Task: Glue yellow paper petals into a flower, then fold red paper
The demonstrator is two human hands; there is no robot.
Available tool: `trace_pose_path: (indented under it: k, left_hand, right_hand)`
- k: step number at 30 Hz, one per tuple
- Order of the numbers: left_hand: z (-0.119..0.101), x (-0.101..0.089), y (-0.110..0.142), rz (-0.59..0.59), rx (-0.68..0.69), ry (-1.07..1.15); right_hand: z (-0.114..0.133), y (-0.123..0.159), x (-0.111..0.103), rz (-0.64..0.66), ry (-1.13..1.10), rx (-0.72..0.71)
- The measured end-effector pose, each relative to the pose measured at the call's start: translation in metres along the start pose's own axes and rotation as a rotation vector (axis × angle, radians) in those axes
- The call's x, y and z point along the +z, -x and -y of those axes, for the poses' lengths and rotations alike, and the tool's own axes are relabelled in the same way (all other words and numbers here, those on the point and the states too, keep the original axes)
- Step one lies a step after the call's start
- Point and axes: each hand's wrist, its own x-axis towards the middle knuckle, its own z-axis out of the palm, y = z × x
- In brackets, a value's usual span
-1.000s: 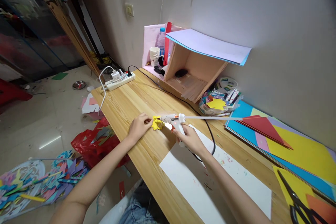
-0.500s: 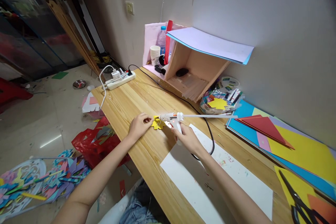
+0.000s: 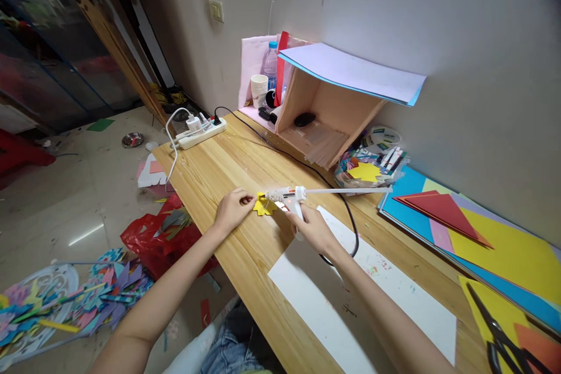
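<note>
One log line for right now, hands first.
left hand: fingertips at yellow cutout | right hand: holds glue gun, aimed at cutout | scissors: on yellow sheet

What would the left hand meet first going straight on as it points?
Past the yellow notched paper piece it seems to pinch, the left hand would likely meet the white plastic glue gun; depth is unclear.

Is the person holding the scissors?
No, the scissors lie aside; the right hand grips a glue gun, the left hand a yellow paper cutout.

No label, brand or number can be read.
</note>
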Motion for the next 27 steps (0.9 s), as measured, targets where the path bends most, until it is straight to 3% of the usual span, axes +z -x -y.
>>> trace_pose_path:
  k: [15,27]
  left_hand:
    - [0.002,0.001,0.001,-0.023,0.019,0.002]
    - [0.001,-0.001,-0.002,0.023,-0.021,-0.010]
  right_hand:
    - [0.015,-0.012,-0.012,0.049,0.094,0.062]
    - [0.017,-0.016,-0.025,0.173,-0.204,0.201]
